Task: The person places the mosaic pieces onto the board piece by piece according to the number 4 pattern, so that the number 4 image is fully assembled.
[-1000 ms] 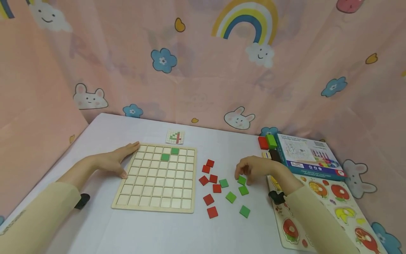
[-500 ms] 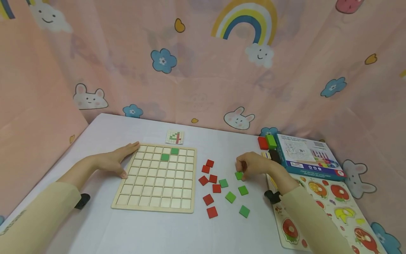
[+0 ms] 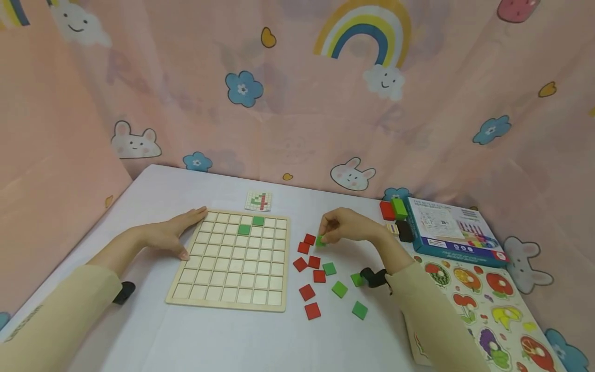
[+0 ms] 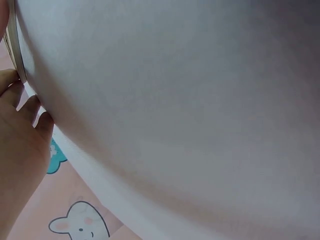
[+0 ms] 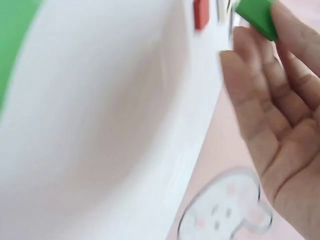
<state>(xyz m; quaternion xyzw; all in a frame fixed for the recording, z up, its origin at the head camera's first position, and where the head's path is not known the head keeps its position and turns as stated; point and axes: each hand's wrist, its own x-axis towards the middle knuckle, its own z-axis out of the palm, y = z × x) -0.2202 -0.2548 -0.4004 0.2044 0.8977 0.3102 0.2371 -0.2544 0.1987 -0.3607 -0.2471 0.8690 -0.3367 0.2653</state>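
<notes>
My right hand [image 3: 346, 226] pinches a green square tile [image 5: 257, 16] between thumb and fingers, beside the red tiles in the head view. My left hand [image 3: 165, 236] rests at the left edge of a wooden grid board [image 3: 228, 306], thumb and fingers spread along its frame. In the left wrist view that hand [image 4: 22, 135] has its fingertips at the board's edge. Two green tiles [image 3: 244, 229] sit in cells near the board's top. Several red tiles [image 3: 307, 292] and green tiles [image 3: 339, 289] lie loose to the right of the board.
A small pattern card [image 3: 259, 201] lies behind the board. At right are a boxed set [image 3: 457, 232], a fruit puzzle board [image 3: 488, 294] partly under my right sleeve, and red [image 3: 387, 211] and green blocks [image 3: 398, 209]. A pink printed curtain [image 3: 288, 119] hangs behind the table.
My right hand has picked up a green tile from the right-hand group and moved it left and back, toward the board. The left hand stays at the board's edge.
</notes>
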